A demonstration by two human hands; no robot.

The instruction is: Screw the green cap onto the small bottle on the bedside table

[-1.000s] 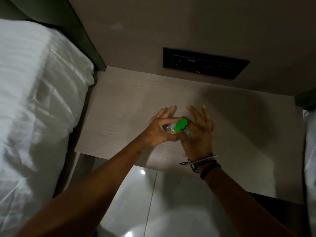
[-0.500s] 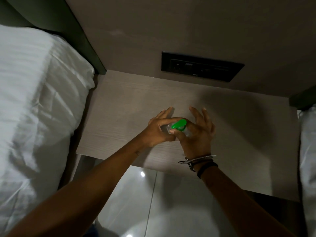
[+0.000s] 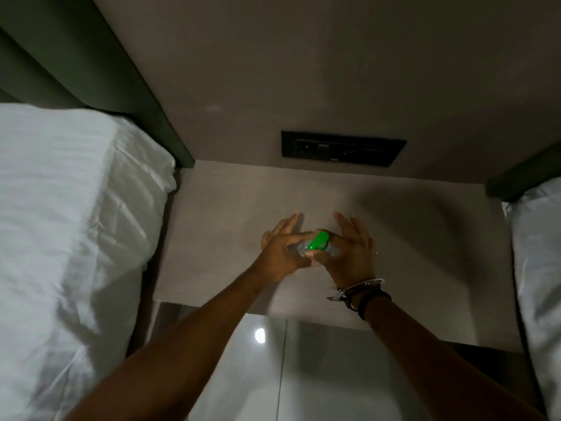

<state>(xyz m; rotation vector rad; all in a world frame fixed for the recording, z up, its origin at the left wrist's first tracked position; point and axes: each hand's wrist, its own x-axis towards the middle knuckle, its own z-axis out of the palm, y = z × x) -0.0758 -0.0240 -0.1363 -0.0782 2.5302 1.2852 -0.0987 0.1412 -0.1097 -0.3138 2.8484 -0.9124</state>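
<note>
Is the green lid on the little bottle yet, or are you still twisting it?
Done: the bright green plastic cap sits on the small clear bottle. In hand: the left hand grips the bottle while the right hand pinches the cap, above the pale wooden bedside table. Left: finishing the twist; whether it is tight cannot be seen.

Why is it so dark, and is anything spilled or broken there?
Nothing looks spilled or broken. The green cap sits tilted on the small bottle, pinched between the left hand and right hand above the bedside table.
</note>
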